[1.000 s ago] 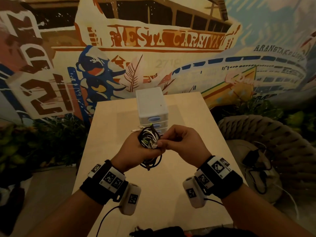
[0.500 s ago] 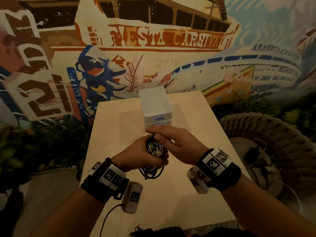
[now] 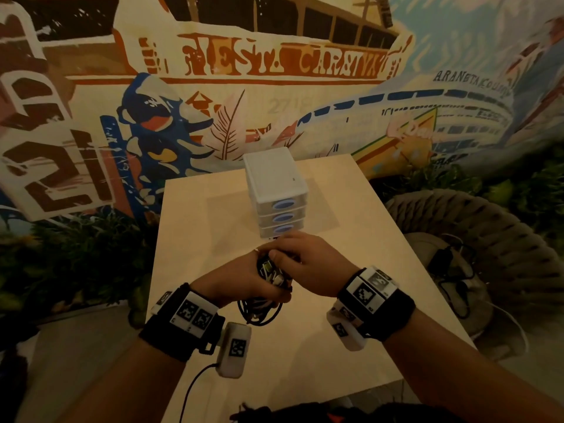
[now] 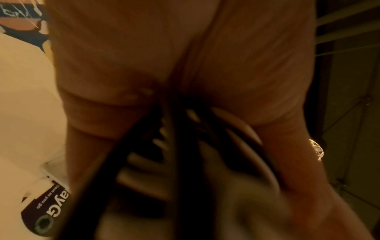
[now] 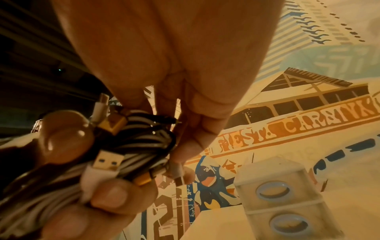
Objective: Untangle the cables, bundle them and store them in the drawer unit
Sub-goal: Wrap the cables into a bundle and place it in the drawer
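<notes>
A coiled bundle of black and white cables [image 3: 268, 276] with USB plugs hangs above the table, in front of the white drawer unit [image 3: 276, 190]. My left hand [image 3: 241, 282] grips the bundle [image 5: 131, 142] around its middle; loops dangle below it. My right hand [image 3: 300, 261] lies over the top of the bundle, its fingers curled on the cables, with a cable end [image 5: 177, 172] at its fingertips. The left wrist view shows blurred black and white strands [image 4: 164, 154] running out of my palm. The drawer unit [image 5: 285, 194] has three shut drawers with blue handles.
The light wooden table [image 3: 305, 346] stands against a painted mural wall. A woven basket chair [image 3: 476, 248] with dark cables and an adapter on its seat is at the right. Plants line the floor to the left. A dark object lies at the table's near edge.
My right hand has moved from pinching at the bundle's right side to reaching over its top. Both hands and the bundle have drifted forward, closer to the drawer unit.
</notes>
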The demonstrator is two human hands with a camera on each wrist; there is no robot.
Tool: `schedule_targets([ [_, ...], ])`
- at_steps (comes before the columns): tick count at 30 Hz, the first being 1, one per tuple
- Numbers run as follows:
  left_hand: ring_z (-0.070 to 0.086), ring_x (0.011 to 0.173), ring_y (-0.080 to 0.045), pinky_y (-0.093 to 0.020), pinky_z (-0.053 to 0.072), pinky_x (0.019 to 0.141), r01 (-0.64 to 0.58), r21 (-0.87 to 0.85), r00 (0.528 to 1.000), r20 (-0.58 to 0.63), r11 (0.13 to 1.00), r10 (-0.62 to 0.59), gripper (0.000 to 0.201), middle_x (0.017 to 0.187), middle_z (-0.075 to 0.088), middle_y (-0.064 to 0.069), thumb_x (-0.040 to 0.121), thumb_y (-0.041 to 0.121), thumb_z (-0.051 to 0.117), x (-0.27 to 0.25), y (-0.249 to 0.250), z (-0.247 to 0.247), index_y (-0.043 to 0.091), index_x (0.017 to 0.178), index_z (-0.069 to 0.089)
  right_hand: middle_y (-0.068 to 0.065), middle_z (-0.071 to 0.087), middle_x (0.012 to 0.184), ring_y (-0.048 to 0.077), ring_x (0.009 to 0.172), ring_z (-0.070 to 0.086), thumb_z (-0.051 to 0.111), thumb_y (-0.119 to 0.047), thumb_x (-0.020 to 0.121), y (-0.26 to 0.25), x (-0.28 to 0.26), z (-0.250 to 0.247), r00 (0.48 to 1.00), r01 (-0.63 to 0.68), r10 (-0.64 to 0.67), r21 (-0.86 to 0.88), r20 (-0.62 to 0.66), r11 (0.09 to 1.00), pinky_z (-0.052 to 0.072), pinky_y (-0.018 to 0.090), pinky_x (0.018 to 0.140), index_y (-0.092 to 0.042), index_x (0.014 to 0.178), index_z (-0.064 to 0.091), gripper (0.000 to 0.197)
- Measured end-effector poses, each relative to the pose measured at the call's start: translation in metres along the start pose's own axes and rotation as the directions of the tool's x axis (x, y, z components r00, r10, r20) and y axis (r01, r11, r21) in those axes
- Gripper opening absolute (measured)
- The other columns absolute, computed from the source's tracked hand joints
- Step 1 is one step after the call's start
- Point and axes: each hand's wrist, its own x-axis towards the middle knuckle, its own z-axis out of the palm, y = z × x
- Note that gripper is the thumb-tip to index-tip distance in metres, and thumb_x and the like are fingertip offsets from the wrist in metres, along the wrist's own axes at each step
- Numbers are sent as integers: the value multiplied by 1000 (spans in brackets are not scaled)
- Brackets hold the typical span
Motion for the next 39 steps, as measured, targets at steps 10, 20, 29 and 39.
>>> schedule_targets([
  [10,75,89,-28,-50,60,87,116,-33,992,-38,993,-117,83,102,73,-11,64,4,91,0,-14,-15,17,131,45,0,59,96,11,87,58,56,-26,96,-6,15,15,986,-156,160,75,-56,985,46,23,76,-27,108,77,25],
  [20,73,90,-15,-46,59,90,0,198,986,-161,980,33,46,97,77,6,67,21,90,8,-8,-17,29,108,71,-13,70,101,4,89,67,64,-27,93,1,18,9,973,-107,143,192,-184,976,58,34,82,-28,107,75,18],
  [29,74,86,-21,-42,60,83,-95,-36,952,-297,995,80,39,90,77,0,74,-2,84,15,-11,-21,24,101,72,-7,76,109,8,99,71,63,-26,99,18,11,0,961,-48,146,378,-234,925,59,40,89,-26,122,72,25],
  [39,73,89,-8,-24,58,79,-121,132,944,-290,984,155,46,97,76,10,72,7,87,23,-11,-10,28,108,69,-7,70,106,1,89,56,60,-31,100,18,13,3,933,23,9,86,-359,996,51,26,82,-30,118,74,23],
])
